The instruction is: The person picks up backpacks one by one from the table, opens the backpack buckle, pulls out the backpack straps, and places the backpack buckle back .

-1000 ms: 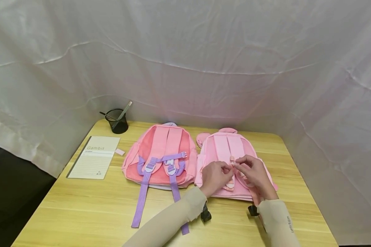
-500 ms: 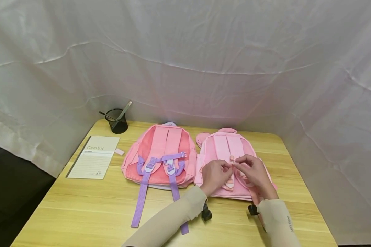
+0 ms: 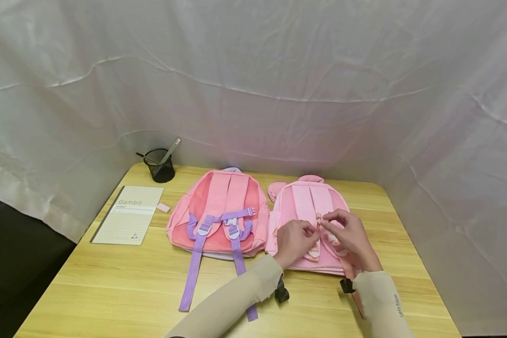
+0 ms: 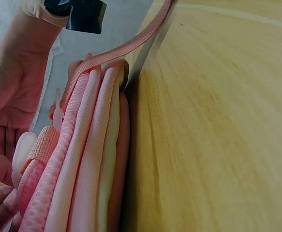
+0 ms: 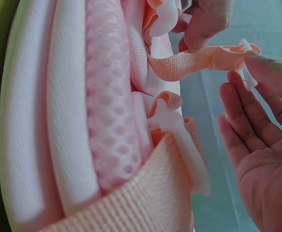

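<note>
A light-pink backpack (image 3: 285,206) lies with its shoulder straps upward on the right half of the table. Over it, my right hand (image 3: 348,237) pinches a small white plastic buckle (image 5: 247,79) between thumb and index finger. A peach webbing strap (image 5: 184,64) runs from that buckle towards the pack. My left hand (image 3: 295,239), fingers curled, appears to pinch this strap close to the buckle; its fingertips are partly hidden. Below in the right wrist view, a white adjuster (image 5: 184,150) carries a wider peach strap. In the left wrist view, the pack's layered edge (image 4: 82,159) stands beside the fingers.
A coral-pink backpack (image 3: 219,192) with purple straps (image 3: 190,281) lies against the light-pink one. Further left are a notebook (image 3: 126,216), a small pink eraser-like block (image 3: 163,207) and a black mesh pen cup (image 3: 164,173). Pale curtains (image 3: 253,117) surround the table (image 3: 110,291).
My right hand has shifted slightly to the right, and the white buckle has moved a little with it. The left hand has stayed nearly still.
</note>
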Demonstrator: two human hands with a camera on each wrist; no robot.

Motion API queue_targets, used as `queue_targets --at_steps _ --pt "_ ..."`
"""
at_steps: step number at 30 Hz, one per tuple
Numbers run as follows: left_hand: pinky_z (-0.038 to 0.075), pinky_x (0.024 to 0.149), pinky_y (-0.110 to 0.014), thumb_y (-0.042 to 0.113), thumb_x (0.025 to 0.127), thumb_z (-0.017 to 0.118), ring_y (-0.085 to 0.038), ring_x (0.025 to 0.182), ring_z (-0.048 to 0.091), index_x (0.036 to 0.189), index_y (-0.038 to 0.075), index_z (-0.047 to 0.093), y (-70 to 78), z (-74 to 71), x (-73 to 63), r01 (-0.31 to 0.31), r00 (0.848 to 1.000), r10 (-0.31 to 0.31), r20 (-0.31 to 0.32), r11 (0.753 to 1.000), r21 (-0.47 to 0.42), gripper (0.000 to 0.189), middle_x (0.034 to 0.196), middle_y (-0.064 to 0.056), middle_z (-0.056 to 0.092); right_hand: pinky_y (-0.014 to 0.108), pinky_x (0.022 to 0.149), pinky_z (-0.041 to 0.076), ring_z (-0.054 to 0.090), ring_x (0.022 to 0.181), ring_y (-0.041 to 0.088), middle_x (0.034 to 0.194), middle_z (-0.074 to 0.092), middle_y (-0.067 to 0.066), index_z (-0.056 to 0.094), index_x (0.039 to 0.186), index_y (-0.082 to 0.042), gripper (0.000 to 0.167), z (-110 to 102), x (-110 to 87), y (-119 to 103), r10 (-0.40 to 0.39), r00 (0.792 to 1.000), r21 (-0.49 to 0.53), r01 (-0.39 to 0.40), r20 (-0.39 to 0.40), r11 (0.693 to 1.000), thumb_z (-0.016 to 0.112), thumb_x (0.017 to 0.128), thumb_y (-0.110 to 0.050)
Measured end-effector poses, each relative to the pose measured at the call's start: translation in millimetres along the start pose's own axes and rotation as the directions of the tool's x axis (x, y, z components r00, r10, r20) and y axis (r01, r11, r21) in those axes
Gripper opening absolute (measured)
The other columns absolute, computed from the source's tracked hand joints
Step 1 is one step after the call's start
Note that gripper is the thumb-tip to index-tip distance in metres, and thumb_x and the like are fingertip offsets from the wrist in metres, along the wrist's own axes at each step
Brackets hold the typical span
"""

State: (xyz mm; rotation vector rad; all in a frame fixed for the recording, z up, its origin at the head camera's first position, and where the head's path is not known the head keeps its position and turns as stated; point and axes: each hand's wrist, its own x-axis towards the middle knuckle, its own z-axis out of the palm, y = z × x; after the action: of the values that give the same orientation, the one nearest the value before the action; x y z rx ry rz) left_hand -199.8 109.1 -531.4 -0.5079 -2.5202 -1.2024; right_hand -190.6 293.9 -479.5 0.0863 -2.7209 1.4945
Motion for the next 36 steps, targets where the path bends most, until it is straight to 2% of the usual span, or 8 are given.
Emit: queue_targets --at_steps 2,8,12,14,23,31,36 --pt "0.032 0.055 -0.013 0.038 0.086 0.08 0.009 0.059 0.048 0.079 0.032 0.08 0.3 0.0 -0.1 -0.002 1.0 0.002 -0.002 1.0 0.001 0.01 0.07 0.017 0.071 0.055 0.111 0.044 0.055 0.132 0.031 0.121 0.069 0.016 0.071 0.11 -0.005 0.034 -1.0 -0.1 -1.1 0.001 1.0 0.008 -0.001 0.003 1.0 0.077 0.094 -0.035" --pt "0.033 0.056 -0.015 0.041 0.088 0.078 0.006 0.059 0.048 0.08 0.031 0.076 2.1 -1.0 -0.4 0.031 1.0 -0.031 0.006 1.0 0.003 0.013 0.07 0.015 0.069 0.037 0.098 0.052 0.056 0.127 0.025 0.12 0.069 0.012 0.071 0.11 -0.006 0.033 -2.9 -0.4 -3.3 0.011 1.0 0.002 -0.011 0.01 1.0 0.077 0.094 -0.035" --pt "0.035 0.058 -0.018 0.044 0.088 0.075 0.004 0.063 0.049 0.084 0.028 0.072 4.7 -3.6 0.1 0.067 0.998 -0.066 0.019 0.998 -0.004 0.017 0.073 0.013 0.067 0.047 0.104 0.05 0.057 0.126 0.027 0.12 0.069 0.013 0.071 0.11 -0.006 0.032 -3.5 -0.5 -2.5 0.002 1.0 -0.005 -0.002 0.016 1.0 0.077 0.095 -0.033" --pt "0.035 0.059 -0.018 0.043 0.088 0.075 0.004 0.064 0.05 0.086 0.028 0.072 5.7 -4.3 1.1 0.065 0.998 -0.065 0.016 0.998 -0.006 0.016 0.074 0.013 0.067 0.052 0.108 0.046 0.058 0.126 0.029 0.119 0.07 0.014 0.072 0.11 -0.006 0.032 -3.4 -0.3 -1.9 -0.002 1.0 -0.01 0.002 0.017 1.0 0.077 0.094 -0.033" --pt "0.034 0.059 -0.016 0.038 0.086 0.076 0.003 0.064 0.049 0.08 0.03 0.071 5.1 0.7 3.8 -0.032 0.997 0.036 -0.067 0.997 0.068 0.011 0.069 0.018 0.062 0.056 0.108 0.047 0.06 0.123 0.03 0.117 0.071 0.013 0.073 0.109 -0.007 0.028 -2.1 1.0 -0.9 -0.033 0.999 -0.038 0.034 0.016 0.999 0.078 0.094 -0.031" --pt "0.034 0.061 -0.015 0.036 0.085 0.077 0.002 0.064 0.049 0.076 0.029 0.07 3.9 4.2 3.5 -0.064 0.993 0.068 -0.091 0.997 0.051 0.013 0.069 0.018 0.064 0.061 0.11 0.044 0.059 0.127 0.034 0.119 0.069 0.015 0.071 0.111 -0.007 0.033 -3.0 1.9 -1.9 -0.024 1.0 -0.044 0.025 0.013 0.999 0.077 0.094 -0.035" --pt "0.033 0.06 -0.014 0.035 0.087 0.076 0.003 0.063 0.05 0.075 0.029 0.071 3.6 5.6 2.8 -0.071 0.993 0.075 -0.091 0.997 0.043 0.015 0.067 0.018 0.063 0.059 0.113 0.042 0.06 0.123 0.026 0.117 0.07 0.013 0.072 0.11 -0.007 0.03 -5.4 4.6 -5.1 -0.059 0.998 -0.04 0.059 -0.008 0.997 0.077 0.095 -0.033"
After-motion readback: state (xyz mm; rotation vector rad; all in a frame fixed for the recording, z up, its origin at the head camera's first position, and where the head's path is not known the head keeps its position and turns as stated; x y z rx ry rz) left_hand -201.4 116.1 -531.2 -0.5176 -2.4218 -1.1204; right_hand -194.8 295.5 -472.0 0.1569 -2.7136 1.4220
